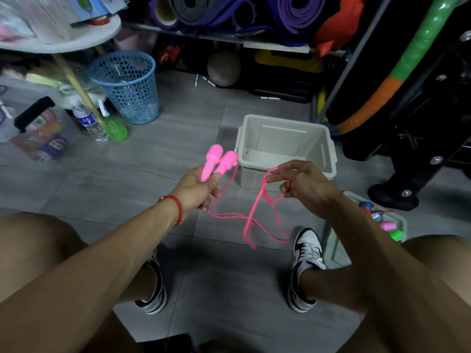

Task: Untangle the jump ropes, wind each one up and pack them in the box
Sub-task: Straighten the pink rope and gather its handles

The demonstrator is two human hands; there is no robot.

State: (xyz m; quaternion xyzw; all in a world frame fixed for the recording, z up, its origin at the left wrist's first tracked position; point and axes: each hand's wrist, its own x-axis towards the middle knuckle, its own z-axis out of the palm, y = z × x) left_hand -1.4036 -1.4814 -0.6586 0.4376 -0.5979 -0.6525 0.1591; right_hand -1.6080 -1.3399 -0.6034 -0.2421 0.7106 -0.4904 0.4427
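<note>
My left hand [196, 189] grips the two pink handles [219, 161] of a pink jump rope side by side, their tops pointing up. The thin pink cord [251, 220] runs from the handles down toward the floor and back up to my right hand [300, 186], which pinches a loop of it between thumb and fingers. Several strands hang slack between my feet. The grey plastic box [328, 154] stands on the floor just beyond both hands, with nothing visible inside it.
A second clear bin [400, 220] at my right knee holds more coloured rope handles. A blue mesh basket [127, 87], a water bottle [89, 122] and a green bottle stand at the left. Rolled mats fill a rack behind. Black equipment stands at the right.
</note>
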